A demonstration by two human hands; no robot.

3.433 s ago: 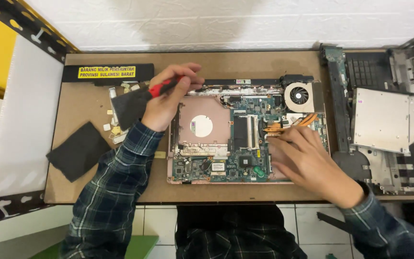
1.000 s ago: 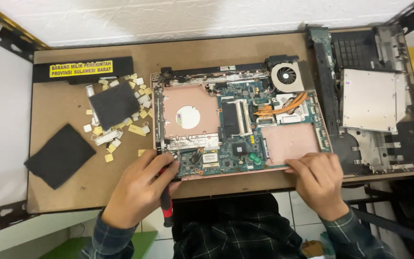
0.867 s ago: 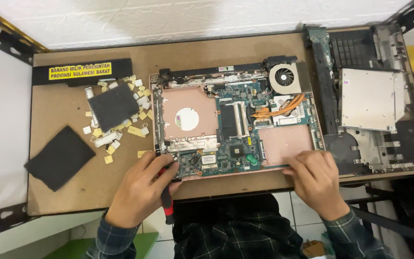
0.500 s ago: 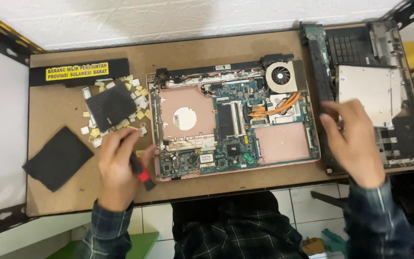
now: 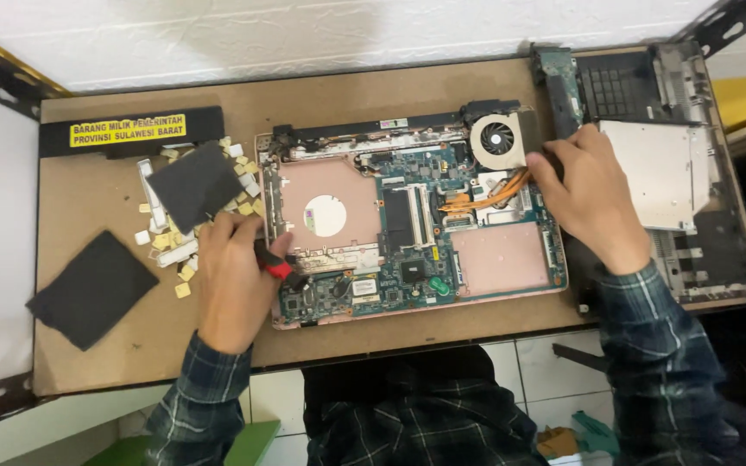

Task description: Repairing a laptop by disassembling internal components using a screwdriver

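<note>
Head view, brown board (image 5: 373, 103), white wall, left hand (image 5: 233, 280) gripping screwdriver (image 5: 276, 266), right hand (image 5: 587, 194) spread.

We have one view only, from the head, looking almost straight down from close above the brown work board (image 5: 131, 345). The laptop motherboard (image 5: 407, 233) sits at centre, the white wall (image 5: 347, 34) at 12 o'clock, our own plaid-clad body at 6 o'clock.
</note>
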